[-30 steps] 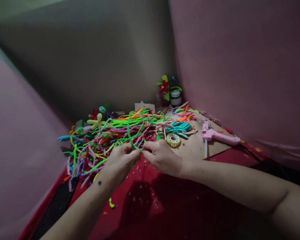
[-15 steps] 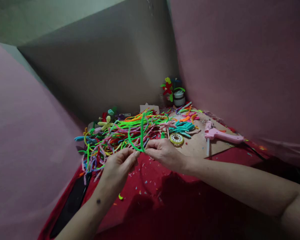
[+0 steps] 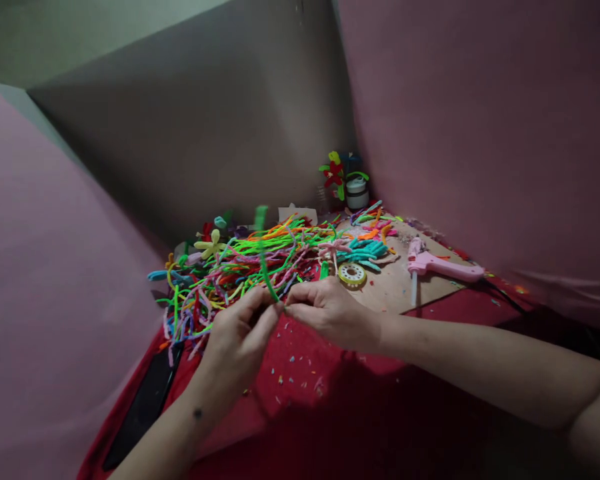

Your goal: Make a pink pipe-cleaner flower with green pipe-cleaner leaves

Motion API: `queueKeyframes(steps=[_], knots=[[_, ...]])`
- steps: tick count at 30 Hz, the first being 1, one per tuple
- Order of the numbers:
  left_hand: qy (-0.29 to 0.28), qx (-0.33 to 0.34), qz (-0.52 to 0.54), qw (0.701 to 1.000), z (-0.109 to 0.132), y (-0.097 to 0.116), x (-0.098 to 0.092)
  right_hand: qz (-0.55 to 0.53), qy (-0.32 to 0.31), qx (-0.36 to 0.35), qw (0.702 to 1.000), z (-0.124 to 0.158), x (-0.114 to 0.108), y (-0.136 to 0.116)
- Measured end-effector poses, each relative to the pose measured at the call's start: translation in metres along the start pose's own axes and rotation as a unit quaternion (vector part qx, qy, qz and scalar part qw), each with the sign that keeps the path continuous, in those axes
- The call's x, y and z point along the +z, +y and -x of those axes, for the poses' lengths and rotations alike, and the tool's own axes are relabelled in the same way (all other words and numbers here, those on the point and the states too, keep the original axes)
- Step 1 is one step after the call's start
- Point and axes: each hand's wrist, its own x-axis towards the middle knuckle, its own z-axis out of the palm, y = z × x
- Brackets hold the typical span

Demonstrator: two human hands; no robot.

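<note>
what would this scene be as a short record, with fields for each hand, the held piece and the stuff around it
left hand: pinching a green fuzzy strip
right hand: pinching at the strip's lower end, fingertips close to the left ones
held piece: curving upward from the fingertips, top blurred
behind hands: heap of colorful fuzzy strips
right side: pink glue gun and yellow-rimmed disc on a tan board
left side: dark flat object
surface: red cloth with small scraps
</note>
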Motion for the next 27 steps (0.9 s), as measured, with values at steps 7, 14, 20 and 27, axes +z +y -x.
queueKeyframes(steps=[7,14,20,27], knots=[[-0.041,-0.256,0.380,0.888,-0.008,-0.001,0.002,0.316,0.063,-0.260,0.910,0.005,0.007,0.005],[-0.055,-0.239,0.368,0.897,-0.007,-0.001,0.003,0.226,0.047,-0.144,0.962,0.005,0.006,0.005],[-0.040,-0.203,0.342,0.917,-0.007,0.002,0.002,0.016,0.033,-0.024,0.999,-0.002,0.001,-0.003],[-0.036,-0.096,0.181,0.978,-0.007,0.003,-0.017,-0.311,-0.028,0.186,0.932,-0.014,-0.009,0.001]])
